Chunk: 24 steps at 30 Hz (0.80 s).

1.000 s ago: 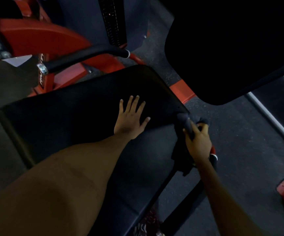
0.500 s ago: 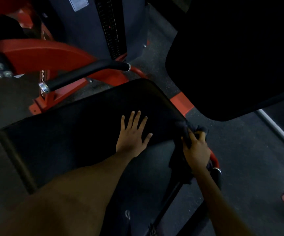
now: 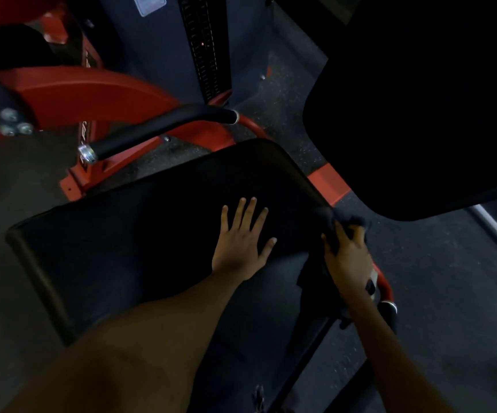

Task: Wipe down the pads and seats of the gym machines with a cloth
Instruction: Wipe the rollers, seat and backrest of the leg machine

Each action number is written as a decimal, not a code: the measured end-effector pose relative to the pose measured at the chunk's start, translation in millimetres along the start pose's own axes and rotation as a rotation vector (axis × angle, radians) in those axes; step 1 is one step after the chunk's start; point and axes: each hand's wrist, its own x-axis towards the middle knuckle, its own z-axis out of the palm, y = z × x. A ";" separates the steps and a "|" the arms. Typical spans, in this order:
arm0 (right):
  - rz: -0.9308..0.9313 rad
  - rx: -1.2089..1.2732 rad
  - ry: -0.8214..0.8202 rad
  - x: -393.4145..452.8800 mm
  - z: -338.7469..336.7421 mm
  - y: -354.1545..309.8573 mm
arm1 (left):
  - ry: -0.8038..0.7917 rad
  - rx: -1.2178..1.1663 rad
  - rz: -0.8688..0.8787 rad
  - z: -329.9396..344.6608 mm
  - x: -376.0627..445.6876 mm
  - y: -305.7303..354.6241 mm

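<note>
A person leans over a black padded seat (image 3: pixel 128 251) on a red-framed gym machine. The left hand (image 3: pixel 239 245) lies flat on the seat near its right edge, fingers straight and spread apart. The right hand (image 3: pixel 347 257) grips a dark cloth (image 3: pixel 327 222), fingers curled round it, pressing it against the seat's right edge near the far corner. A second black pad (image 3: pixel 420 114) hangs above at upper right.
</note>
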 end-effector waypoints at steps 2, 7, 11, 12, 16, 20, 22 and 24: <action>0.113 -0.017 0.000 28.8 4.7 -15.8 | 0.009 -0.006 -0.003 -0.3 0.0 0.2; -0.028 -0.078 -0.088 59.2 12.6 -59.6 | 0.007 -0.005 0.004 1.1 1.0 1.1; -0.350 -0.073 -0.047 25.8 8.2 -42.0 | 0.002 -0.008 0.006 3.1 2.4 2.1; -0.409 -0.080 -0.033 18.4 7.1 -30.9 | 0.001 -0.010 0.003 2.7 2.8 0.5; -0.085 -0.056 -0.037 28.7 5.6 -29.4 | -0.006 -0.023 -0.002 -0.8 1.4 -0.1; 0.073 -0.060 -0.050 73.9 15.0 -81.1 | -0.040 -0.005 0.000 -3.1 2.8 0.3; 0.016 -0.053 -0.113 91.6 20.2 -109.9 | -0.077 0.015 0.011 -4.6 3.4 0.2; -0.108 -0.101 -0.166 99.1 28.3 -131.8 | -0.087 0.028 0.008 -6.7 3.1 0.8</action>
